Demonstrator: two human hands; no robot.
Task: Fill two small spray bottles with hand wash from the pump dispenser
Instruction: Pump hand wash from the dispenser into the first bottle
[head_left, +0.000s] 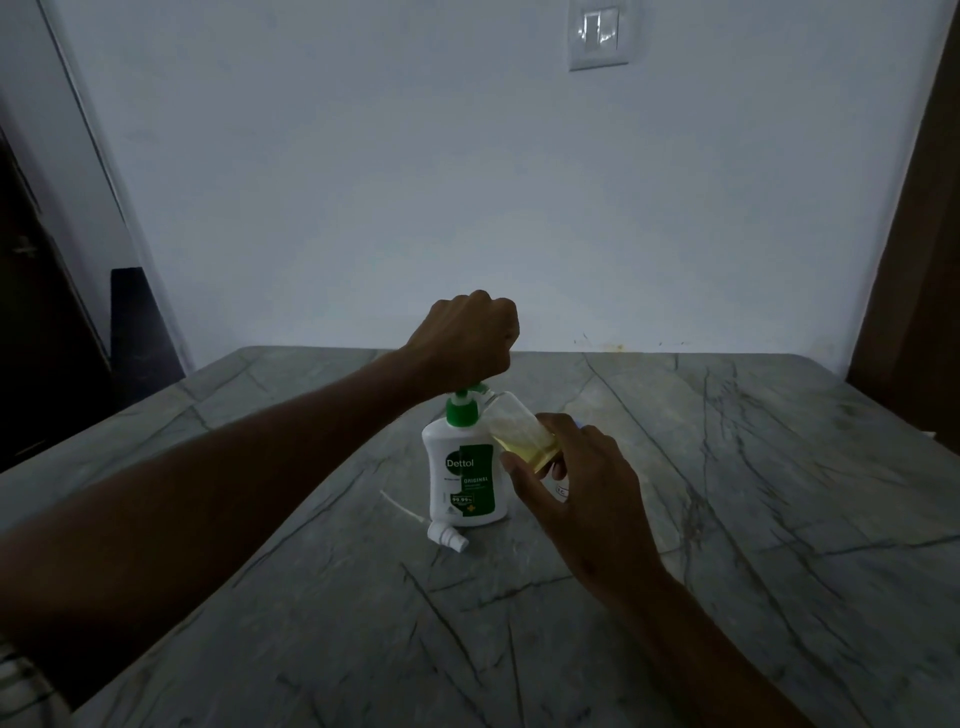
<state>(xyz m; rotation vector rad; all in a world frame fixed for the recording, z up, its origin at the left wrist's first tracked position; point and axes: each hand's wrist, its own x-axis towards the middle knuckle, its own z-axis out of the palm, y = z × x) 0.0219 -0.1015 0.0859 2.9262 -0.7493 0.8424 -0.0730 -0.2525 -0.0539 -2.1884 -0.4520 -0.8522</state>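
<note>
Spray bottle (522, 434): clear, uncapped, part-filled yellow; tilted against pump dispenser (466, 470) spout, pinched by right hand (582, 499). Likely light, slick; grip mid-body. Left hand (467, 338): fisted over pump head. Spray cap (445, 536): lying on marble table (727, 467)

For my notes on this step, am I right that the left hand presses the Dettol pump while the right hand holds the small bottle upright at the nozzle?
Not quite: the head view shows the small bottle tilted toward the nozzle, not upright. The left hand does press the Dettol pump, and the right hand holds the bottle.
</note>
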